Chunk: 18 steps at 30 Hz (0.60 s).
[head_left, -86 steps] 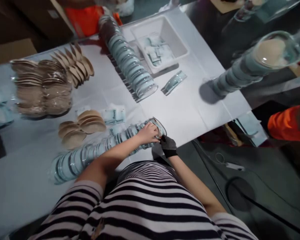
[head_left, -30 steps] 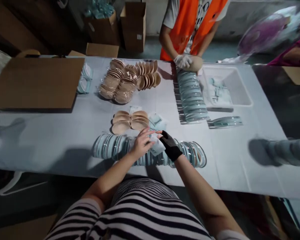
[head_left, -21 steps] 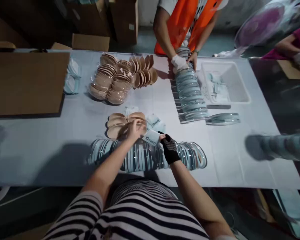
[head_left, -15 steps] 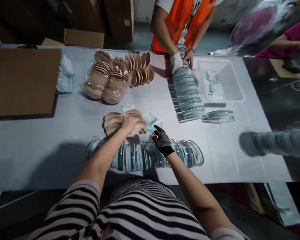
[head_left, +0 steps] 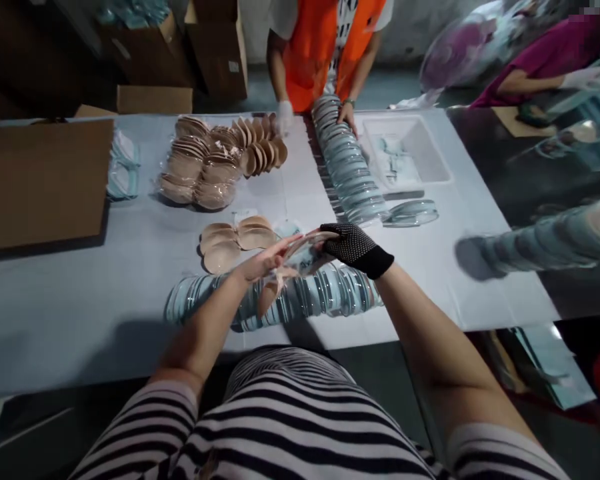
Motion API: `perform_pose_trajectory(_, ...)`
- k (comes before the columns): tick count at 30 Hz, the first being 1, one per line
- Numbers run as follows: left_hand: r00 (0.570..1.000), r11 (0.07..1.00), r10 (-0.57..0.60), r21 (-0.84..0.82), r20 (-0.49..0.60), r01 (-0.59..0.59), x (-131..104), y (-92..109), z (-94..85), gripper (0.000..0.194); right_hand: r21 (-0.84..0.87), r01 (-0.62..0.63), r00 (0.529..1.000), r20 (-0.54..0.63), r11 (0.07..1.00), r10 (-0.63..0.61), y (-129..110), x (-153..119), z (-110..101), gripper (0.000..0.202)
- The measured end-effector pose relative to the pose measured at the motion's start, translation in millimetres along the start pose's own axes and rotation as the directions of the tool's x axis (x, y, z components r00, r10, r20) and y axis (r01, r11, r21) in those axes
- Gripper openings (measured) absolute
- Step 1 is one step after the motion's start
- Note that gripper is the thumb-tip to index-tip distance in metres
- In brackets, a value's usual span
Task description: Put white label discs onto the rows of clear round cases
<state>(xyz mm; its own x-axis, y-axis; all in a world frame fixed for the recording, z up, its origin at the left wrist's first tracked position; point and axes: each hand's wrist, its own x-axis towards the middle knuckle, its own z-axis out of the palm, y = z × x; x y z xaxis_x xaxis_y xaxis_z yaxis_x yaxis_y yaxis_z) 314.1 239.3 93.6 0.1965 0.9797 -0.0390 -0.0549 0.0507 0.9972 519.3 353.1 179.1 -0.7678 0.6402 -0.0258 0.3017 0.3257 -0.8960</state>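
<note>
My left hand (head_left: 266, 260), bare, closes on a beige moulded cup pad (head_left: 267, 299) that hangs below its fingers. My right hand (head_left: 351, 244), in a black dotted glove, pinches the far end of a clear packet (head_left: 307, 257) with printing on it. The packet is tilted between both hands, and its contents are partly hidden. Just beyond them, several loose beige cup pads (head_left: 221, 257) rest on the white table. Under my forearms a long row of clear-and-pale-blue packets (head_left: 325, 293) runs along the near edge.
Bagged beige pads (head_left: 183, 163) stand farther back. A co-worker in an orange vest (head_left: 305, 60) handles a second packet row (head_left: 350, 180). Beside it is a white basket (head_left: 437, 150). A cardboard sheet (head_left: 40, 180) lies at left; another packet stack (head_left: 545, 243) stands at right.
Both my hands have risen from the loose pads and come together, now holding a pad and a printed packet. The co-worker's gloved hand has moved left, off the packet row.
</note>
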Motion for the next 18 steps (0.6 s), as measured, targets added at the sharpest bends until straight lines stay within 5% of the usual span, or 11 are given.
perform_pose_trajectory(3, 0.987, 0.930, -0.098, -0.343, 0.126, 0.135, 4.0, -20.0, 29.4, 0.094, -0.169, 0.023, 0.963, -0.260, 0.985, -0.067, -6.6, -27.0, 0.3, 0.028)
perform_pose_trajectory(5, 0.994, 0.855, -0.111, -0.509, 0.008, 0.100, 5.6, -37.2, 55.2, 0.100, -0.243, -0.024, 0.952, -0.302, 0.970, -0.052, 0.6, -55.9, 18.9, 0.034)
perform_pose_trajectory(7, 0.974, 0.788, -0.202, -0.608, -0.105, 0.098, 5.2, -52.5, 78.0, 0.093, -0.264, -0.003, 0.975, -0.213, 0.965, -0.055, 14.9, -91.5, 47.0, 0.042)
perform_pose_trajectory(10, 0.866, 0.669, -0.488, -0.685, -0.109, 0.290, 3.3, -69.7, 103.9, 0.073, -0.219, -0.020, 0.986, -0.163, 0.976, -0.017, 40.8, -144.2, 88.7, 0.072)
perform_pose_trajectory(13, 0.728, 0.559, -0.685, -0.660, -0.026, 0.502, 3.3, -82.1, 131.7, 0.067, -0.179, -0.318, 0.915, -0.317, 0.931, 0.251, 66.5, -181.2, 109.0, 0.069)
perform_pose_trajectory(15, 0.753, 0.628, -0.658, -0.569, -0.022, 0.532, 7.1, -88.6, 151.6, 0.074, -0.109, -0.483, 0.818, -0.410, 0.869, 0.403, 84.2, -199.5, 109.1, 0.059)
perform_pose_trajectory(18, 0.924, 0.924, -0.364, -0.174, -0.120, 0.341, 24.9, -95.1, 169.5, 0.073, 0.155, -0.543, 0.654, -0.538, 0.825, 0.531, 110.1, -229.1, 104.3, 0.053)
